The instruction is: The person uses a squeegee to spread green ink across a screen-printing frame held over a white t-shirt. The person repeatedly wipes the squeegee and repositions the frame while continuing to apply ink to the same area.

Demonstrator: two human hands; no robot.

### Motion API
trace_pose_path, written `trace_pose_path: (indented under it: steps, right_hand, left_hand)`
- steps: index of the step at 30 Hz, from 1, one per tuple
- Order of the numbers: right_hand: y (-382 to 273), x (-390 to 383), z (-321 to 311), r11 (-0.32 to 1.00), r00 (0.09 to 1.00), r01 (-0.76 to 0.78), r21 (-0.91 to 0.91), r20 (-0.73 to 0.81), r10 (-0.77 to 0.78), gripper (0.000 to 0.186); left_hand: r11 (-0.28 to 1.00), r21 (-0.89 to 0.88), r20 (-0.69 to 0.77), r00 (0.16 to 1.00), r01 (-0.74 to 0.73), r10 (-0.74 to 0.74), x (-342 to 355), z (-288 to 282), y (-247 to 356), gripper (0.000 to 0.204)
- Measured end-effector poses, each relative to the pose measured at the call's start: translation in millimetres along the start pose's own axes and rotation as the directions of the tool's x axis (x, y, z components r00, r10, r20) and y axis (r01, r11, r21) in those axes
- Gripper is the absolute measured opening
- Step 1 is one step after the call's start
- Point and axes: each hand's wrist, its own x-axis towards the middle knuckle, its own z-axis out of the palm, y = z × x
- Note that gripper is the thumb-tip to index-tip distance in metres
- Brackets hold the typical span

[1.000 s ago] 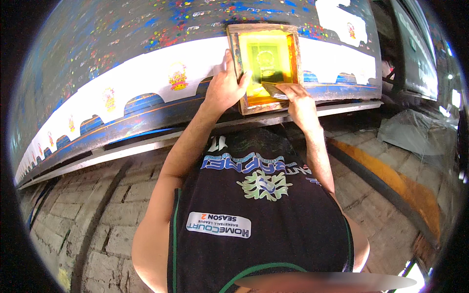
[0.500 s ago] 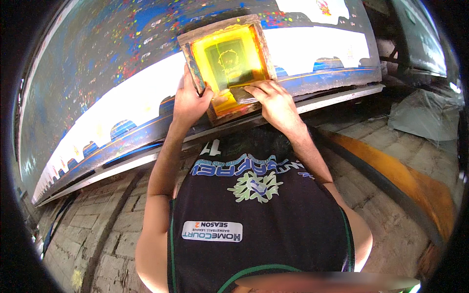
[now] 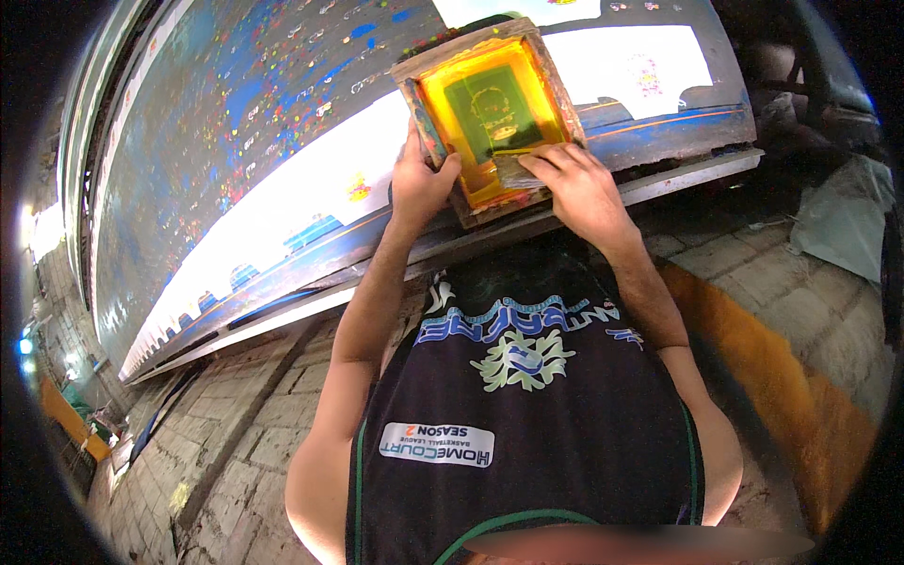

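Observation:
A wooden-framed printing screen [image 3: 565, 104] with yellow mesh and a greenish middle bearing a small outlined design rests on white fabric on the long table. My left hand [image 3: 424, 188] grips the frame's left side, thumb on top near the lower corner. In my right hand [image 3: 579, 188] is a small flat squeegee [image 3: 513, 172], its edge down on the mesh towards the near end. Left of my left hand, a small yellow-and-red print [image 3: 357, 185] shows on the white fabric [image 3: 311, 179]. Whatever lies under the screen is hidden.
The dark tabletop [image 3: 217, 122] is speckled with paint, and a pale rail [image 3: 678, 184] runs along its near edge. Another white piece with a faint print [image 3: 645, 75] lies to the right. Crumpled plastic sheeting [image 3: 843, 221] and an orange-brown strip [image 3: 744, 348] lie near the brick floor.
The screen has shifted right along the table with both hands, and a coloured print now shows to its left. The squeegee stays near the screen's near end. My view has also turned.

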Motion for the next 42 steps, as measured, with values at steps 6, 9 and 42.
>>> trace_pose_path:
  steps: [6,9,42]
  right_hand:
    - [22,-4,-15,0.996,0.993,0.086,0.038,-0.088,-0.082,0.049]
    - [23,1,-18,0.993,0.988,0.106,0.046,-0.121,-0.100,0.046]
    - [-51,29,-4,0.993,0.981,0.113,0.039,0.153,-0.118,0.050]
  left_hand:
    - [0.994,-0.101,-0.013,0.999,-0.048,0.047,3,15,10,0.090]
    - [0.987,-0.157,0.003,1.000,-0.014,0.015,3,16,8,0.092]
    - [0.982,0.131,-0.045,0.988,-0.139,0.146,-20,-35,-28,0.104]
